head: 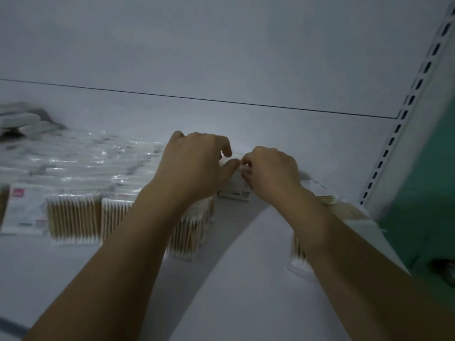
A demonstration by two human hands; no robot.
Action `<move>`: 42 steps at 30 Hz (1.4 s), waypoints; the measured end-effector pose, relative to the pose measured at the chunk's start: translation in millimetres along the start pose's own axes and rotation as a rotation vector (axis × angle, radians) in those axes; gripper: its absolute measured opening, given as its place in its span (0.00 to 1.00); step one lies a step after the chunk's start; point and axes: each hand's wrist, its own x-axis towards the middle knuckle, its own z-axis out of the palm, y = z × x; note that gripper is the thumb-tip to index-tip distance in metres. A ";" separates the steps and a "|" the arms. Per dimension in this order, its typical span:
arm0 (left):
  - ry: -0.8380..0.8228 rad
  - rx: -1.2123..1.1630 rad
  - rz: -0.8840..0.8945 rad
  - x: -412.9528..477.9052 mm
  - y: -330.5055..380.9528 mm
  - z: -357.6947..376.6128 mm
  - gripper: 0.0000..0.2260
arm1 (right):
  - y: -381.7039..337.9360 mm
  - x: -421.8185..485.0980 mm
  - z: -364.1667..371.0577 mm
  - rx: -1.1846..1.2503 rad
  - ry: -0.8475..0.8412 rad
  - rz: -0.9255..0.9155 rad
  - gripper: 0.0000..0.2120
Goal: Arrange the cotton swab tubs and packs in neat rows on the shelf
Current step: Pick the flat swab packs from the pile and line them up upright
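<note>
Both hands on one cotton swab pack (235,191), mid-shelf (246,279), far of the row gap. Left hand (194,166) pinches its left far corner with thumb and curled fingers; right hand (270,171) pinches the right edge, fingers curled. Pack's long axis runs near-far, between the hands, equally close to both.

Both arms are bare: the left forearm (128,242) runs up from the lower left of the frame, the right forearm (344,242) from the lower right. At centre, the left hand (194,166) and right hand (270,173) are bare as well
</note>
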 end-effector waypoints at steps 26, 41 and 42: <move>-0.027 0.105 0.377 -28.1 75.6 21.3 0.18 | 65.1 -60.6 -17.2 0.052 -0.334 0.393 0.26; -0.008 -0.210 0.203 -23.3 66.0 28.9 0.28 | 39.7 -72.7 -29.1 1.012 0.214 0.451 0.20; 0.024 -0.218 0.204 -22.6 65.6 28.1 0.28 | 35.9 -72.9 -29.2 1.023 0.236 0.428 0.20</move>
